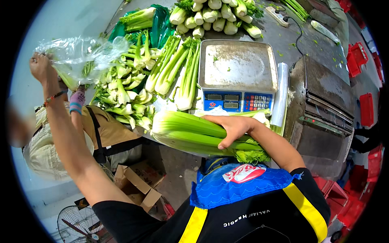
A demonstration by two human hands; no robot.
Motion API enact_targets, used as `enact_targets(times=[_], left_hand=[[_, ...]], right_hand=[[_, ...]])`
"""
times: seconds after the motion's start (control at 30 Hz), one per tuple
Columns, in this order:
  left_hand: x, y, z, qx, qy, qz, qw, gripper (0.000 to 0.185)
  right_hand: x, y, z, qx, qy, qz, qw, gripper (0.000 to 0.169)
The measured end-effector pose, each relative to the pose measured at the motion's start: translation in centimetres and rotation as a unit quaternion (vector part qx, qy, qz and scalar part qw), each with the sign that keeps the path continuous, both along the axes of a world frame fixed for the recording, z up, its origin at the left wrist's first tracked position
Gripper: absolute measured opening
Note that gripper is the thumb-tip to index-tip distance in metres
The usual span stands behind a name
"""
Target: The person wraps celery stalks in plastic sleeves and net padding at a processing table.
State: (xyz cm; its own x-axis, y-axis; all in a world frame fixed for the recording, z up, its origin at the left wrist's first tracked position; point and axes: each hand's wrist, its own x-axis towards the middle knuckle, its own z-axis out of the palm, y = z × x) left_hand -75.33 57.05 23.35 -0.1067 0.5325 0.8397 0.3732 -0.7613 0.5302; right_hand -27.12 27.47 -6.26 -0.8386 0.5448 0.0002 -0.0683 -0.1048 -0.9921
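My left hand [42, 65], far out at the left, is closed on the edge of a clear plastic bag [82, 57] that stretches towards the celery pile. My right hand [232, 129] rests over a large celery bunch [188, 130], thumb on its near side, at the table's front edge. The bunch lies sideways, its pale base to the left and its leaves to the right. Just beyond it stands a digital scale [238, 65] with bits of leaf on its pan. More celery bunches [170, 71] and trimmed stalks [123, 85] lie left of the scale.
A co-worker's gloved hand [77, 98] is near the bag. Stacked celery [212, 16] stands behind the scale. At the right are a roll of clear film [279, 94], a wrapping machine [322, 112] and a power strip [276, 16]. A cardboard box [141, 182] and fan [80, 226] stand below.
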Motion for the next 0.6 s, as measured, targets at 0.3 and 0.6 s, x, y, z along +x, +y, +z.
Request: enact_targets(times=[0.3, 0.6], left_hand=[[16.9, -16.9, -28.3, -0.227, 0.746, 0.038, 0.625, 0.048], [23.1, -23.3, -34.5, -0.279, 0.465, -0.125, 0.831, 0.046]], right_hand=[[7.6, -5.0, 2.1, -0.166, 0.071, -0.358, 0.916, 0.107], [12.4, -12.8, 1.3, -0.207, 0.328, -0.440, 0.810, 0.093]])
